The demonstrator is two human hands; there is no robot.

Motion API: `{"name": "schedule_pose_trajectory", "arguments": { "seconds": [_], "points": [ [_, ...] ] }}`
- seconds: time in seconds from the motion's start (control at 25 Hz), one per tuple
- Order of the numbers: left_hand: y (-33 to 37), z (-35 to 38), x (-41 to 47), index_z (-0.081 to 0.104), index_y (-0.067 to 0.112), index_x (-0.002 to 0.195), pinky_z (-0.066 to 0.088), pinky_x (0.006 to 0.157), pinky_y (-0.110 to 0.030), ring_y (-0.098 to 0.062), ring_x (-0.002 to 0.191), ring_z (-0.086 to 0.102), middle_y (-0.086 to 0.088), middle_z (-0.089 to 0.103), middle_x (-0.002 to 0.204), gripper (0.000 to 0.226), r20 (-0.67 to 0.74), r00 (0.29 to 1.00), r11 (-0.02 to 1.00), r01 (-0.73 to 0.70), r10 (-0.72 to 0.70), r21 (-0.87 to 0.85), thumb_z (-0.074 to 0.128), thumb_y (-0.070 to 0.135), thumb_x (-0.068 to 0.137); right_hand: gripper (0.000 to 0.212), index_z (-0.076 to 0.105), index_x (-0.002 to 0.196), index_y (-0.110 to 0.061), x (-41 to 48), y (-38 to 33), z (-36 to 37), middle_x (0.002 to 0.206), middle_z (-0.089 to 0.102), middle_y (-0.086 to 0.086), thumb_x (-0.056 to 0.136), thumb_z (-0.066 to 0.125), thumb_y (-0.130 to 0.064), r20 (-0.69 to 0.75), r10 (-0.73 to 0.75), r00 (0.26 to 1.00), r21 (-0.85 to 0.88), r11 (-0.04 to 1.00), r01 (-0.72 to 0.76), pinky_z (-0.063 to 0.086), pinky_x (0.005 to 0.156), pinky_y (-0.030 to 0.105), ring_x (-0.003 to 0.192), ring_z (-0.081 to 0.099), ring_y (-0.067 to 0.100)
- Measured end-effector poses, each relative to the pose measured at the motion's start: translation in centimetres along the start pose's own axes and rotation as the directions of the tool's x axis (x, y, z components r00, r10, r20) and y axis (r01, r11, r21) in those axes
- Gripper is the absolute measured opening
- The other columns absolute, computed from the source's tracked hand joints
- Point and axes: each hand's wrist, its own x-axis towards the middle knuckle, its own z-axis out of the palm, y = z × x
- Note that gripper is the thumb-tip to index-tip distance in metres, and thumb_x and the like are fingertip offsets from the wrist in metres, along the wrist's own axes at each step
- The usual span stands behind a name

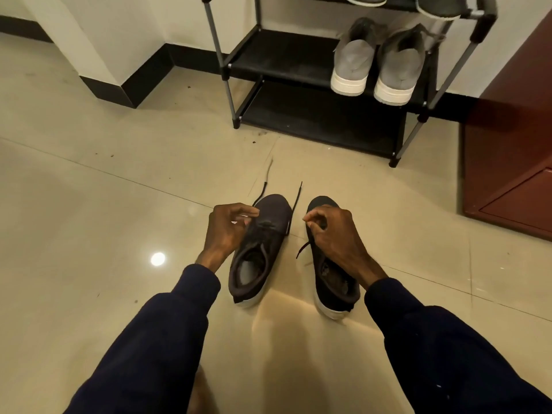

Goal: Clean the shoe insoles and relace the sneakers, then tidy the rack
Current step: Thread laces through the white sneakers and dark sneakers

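Two dark sneakers with white soles stand side by side on the tiled floor, toes pointing away from me. My left hand (230, 228) hovers at the left sneaker (257, 258), its curled fingertips pinching that shoe's dark lace (259, 195); the lace's other end (296, 198) trails loose along the shoe's right side. My right hand (331, 231) lies over the right sneaker (334, 291), thumb and forefinger pinched together, and a lace end (302, 250) sticks out from under it. A pale insole shows inside the left sneaker.
A black shoe rack (286, 64) stands against the wall ahead, with a pair of grey shoes (354, 61) on its middle shelf and more shoes (439, 8) on top. A maroon door (513, 138) is at right, and a wall corner (98, 58) juts out at left.
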Motion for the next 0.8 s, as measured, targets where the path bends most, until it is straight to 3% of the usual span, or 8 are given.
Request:
{"name": "schedule_pose_trajectory", "arguments": {
  "seconds": [0.16,0.28,0.36,0.52,0.6,0.68,0.76,0.8],
  "points": [
    [-2.2,-0.3,0.8,0.079,0.008,0.109,0.06,0.091,-0.037,-0.016,0.11,0.068,-0.005,0.074,0.115,0.037,0.159,0.978,0.98,-0.153,0.132,0.128,0.072,-0.015,0.081,0.018,0.075,0.093,-0.016,1.5,-0.9,4.0,0.09,0.071,-0.005,0.088,0.065,-0.002,0.139,0.006,0.99,-0.07,0.998,0.004,0.057,0.073,0.026,0.082,0.063,0.005],
    [-2.9,0.1,2.2,0.079,0.011,0.103,0.057,0.087,-0.037,-0.021,0.101,0.067,-0.007,0.073,0.108,0.022,0.284,0.935,0.9,-0.302,0.215,0.314,0.071,-0.002,0.087,0.007,0.068,0.083,-0.015,2.3,-0.4,7.1,0.083,0.065,-0.003,0.085,0.065,-0.009,0.207,0.017,0.978,-0.156,0.988,0.016,0.058,0.068,0.039,0.076,0.061,0.012],
    [-3.6,0.6,2.9,0.077,0.01,0.097,0.055,0.082,-0.037,-0.025,0.094,0.065,-0.007,0.071,0.102,0.017,0.337,0.911,0.816,-0.376,0.239,0.439,0.069,-0.001,0.088,0.01,0.059,0.08,-0.02,2.4,0.2,8.7,0.087,0.056,-0.004,0.087,0.067,-0.02,0.244,0.038,0.969,-0.205,0.979,0.013,0.054,0.071,0.037,0.081,0.054,0.013],
    [-5.3,0.7,2.4,0.065,0.012,0.1,0.051,0.08,-0.031,-0.021,0.094,0.058,-0.007,0.062,0.105,0.008,0.297,0.929,0.826,-0.34,0.221,0.449,0.063,0.007,0.095,0.015,0.055,0.079,-0.023,2.0,0.6,9.2,0.09,0.054,-0.003,0.093,0.062,-0.022,0.258,0.065,0.964,-0.189,0.982,-0.016,0.052,0.076,0.037,0.085,0.051,0.014],
    [-5.0,0.7,1.6,0.059,0.013,0.101,0.043,0.075,-0.021,-0.016,0.09,0.052,-0.004,0.057,0.103,0.006,0.302,0.922,0.855,-0.35,0.243,0.382,0.058,0.008,0.097,0.015,0.062,0.08,-0.02,2.7,0.3,7.8,0.081,0.062,-0.003,0.094,0.059,-0.018,0.247,0.121,0.961,-0.131,0.987,-0.09,0.057,0.07,0.037,0.077,0.06,0.013],
    [-4.0,0.7,0.7,0.058,0.013,0.103,0.038,0.072,-0.014,-0.013,0.088,0.05,-0.002,0.055,0.102,0.008,0.298,0.915,0.86,-0.371,0.273,0.351,0.058,0.008,0.097,0.015,0.07,0.081,-0.016,3.6,-0.3,5.6,0.077,0.069,-0.002,0.092,0.061,-0.015,0.294,0.164,0.941,-0.117,0.984,-0.135,0.054,0.06,0.026,0.07,0.065,0.01],
    [-3.1,0.7,0.5,0.065,0.012,0.097,0.048,0.072,-0.02,-0.013,0.085,0.055,-0.001,0.06,0.097,0.008,0.303,0.92,0.858,-0.355,0.249,0.372,0.06,0.007,0.094,0.018,0.076,0.076,-0.015,4.4,-0.7,3.3,0.072,0.071,0.0,0.09,0.068,-0.021,0.402,0.178,0.898,-0.189,0.976,-0.109,0.048,0.054,0.025,0.064,0.064,0.01],
    [-2.6,0.5,0.6,0.068,0.012,0.089,0.054,0.071,-0.031,-0.016,0.08,0.059,-0.001,0.064,0.091,0.009,0.32,0.925,0.858,-0.327,0.205,0.395,0.06,0.008,0.092,0.021,0.078,0.072,-0.016,4.8,-0.8,2.2,0.069,0.071,0.001,0.089,0.07,-0.027,0.462,0.188,0.867,-0.22,0.971,-0.093,0.048,0.054,0.027,0.061,0.062,0.012]
  ]
}}
